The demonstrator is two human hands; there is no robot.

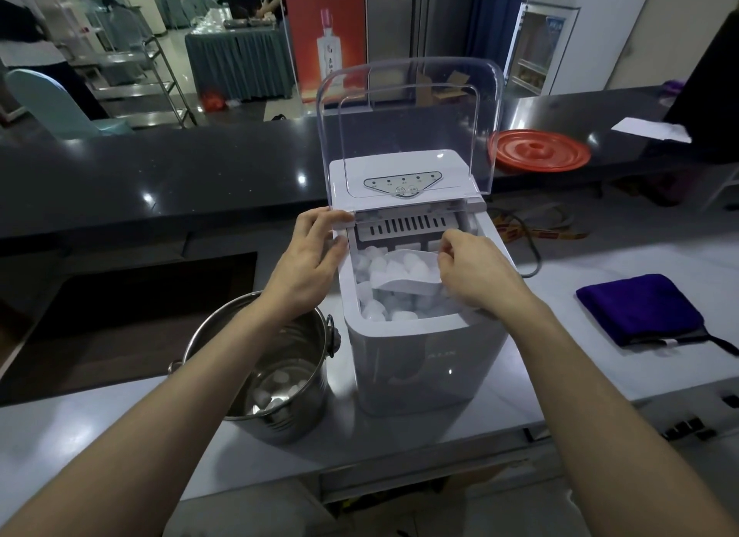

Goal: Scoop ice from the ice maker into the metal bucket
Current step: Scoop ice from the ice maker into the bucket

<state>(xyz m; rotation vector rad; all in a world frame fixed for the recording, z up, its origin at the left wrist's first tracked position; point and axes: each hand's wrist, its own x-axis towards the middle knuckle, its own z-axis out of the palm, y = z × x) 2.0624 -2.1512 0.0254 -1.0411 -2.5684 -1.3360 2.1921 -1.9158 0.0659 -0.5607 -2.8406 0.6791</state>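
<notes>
Right hand (476, 272) fingers curled on loaded scoop (408, 284) in ice maker (420, 360) bin, scoop axis left-right. Left hand (312, 256) grips maker's left rim. Metal bucket (280, 428) just beside maker's left wall, near counter (560, 316) front edge: carry goes left, down

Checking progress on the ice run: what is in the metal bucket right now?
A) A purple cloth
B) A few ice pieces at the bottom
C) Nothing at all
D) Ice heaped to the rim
B: the metal bucket holds only a few ice pieces on its bottom, far below the rim.
</notes>
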